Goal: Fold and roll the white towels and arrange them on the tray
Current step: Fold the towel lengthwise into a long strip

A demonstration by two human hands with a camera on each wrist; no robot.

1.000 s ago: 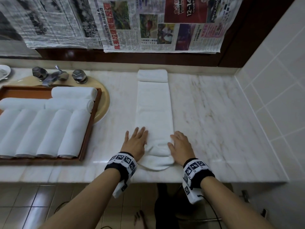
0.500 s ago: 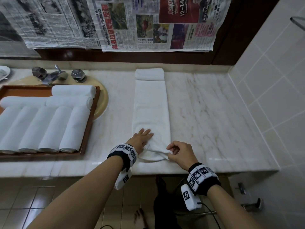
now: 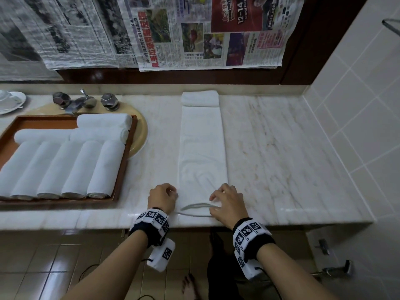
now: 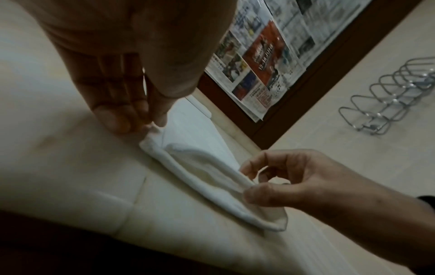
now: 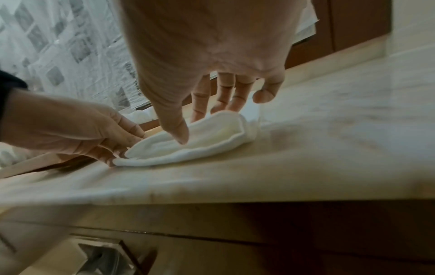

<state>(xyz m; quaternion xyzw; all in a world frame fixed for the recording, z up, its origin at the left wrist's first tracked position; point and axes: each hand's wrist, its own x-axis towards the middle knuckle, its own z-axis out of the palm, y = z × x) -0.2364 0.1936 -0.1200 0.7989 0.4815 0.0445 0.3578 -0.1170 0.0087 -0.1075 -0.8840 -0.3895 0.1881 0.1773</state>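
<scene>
A long folded white towel (image 3: 202, 152) lies lengthwise on the marble counter, and its far end is turned over into a thick fold (image 3: 200, 98). My left hand (image 3: 174, 192) pinches the towel's near left corner, which the left wrist view shows between thumb and fingers (image 4: 153, 126). My right hand (image 3: 213, 204) pinches the near right corner (image 4: 249, 186). The towel's near edge (image 5: 188, 148) is raised slightly and its layers gape. On the left a wooden tray (image 3: 124, 169) holds several rolled white towels (image 3: 65, 165).
The tray sits over a beige basin (image 3: 140, 131), with a metal faucet (image 3: 74, 101) behind it. A white cup and saucer (image 3: 8, 100) stand at the far left. Newspapers (image 3: 194, 33) hang on the back wall. A tiled wall (image 3: 357, 105) bounds the right. A wire rack (image 4: 388, 96) hangs there.
Both hands lay flat on the towel's near end a second ago. They have since curled, moved out to its two near corners and pinched them, lifting the edge.
</scene>
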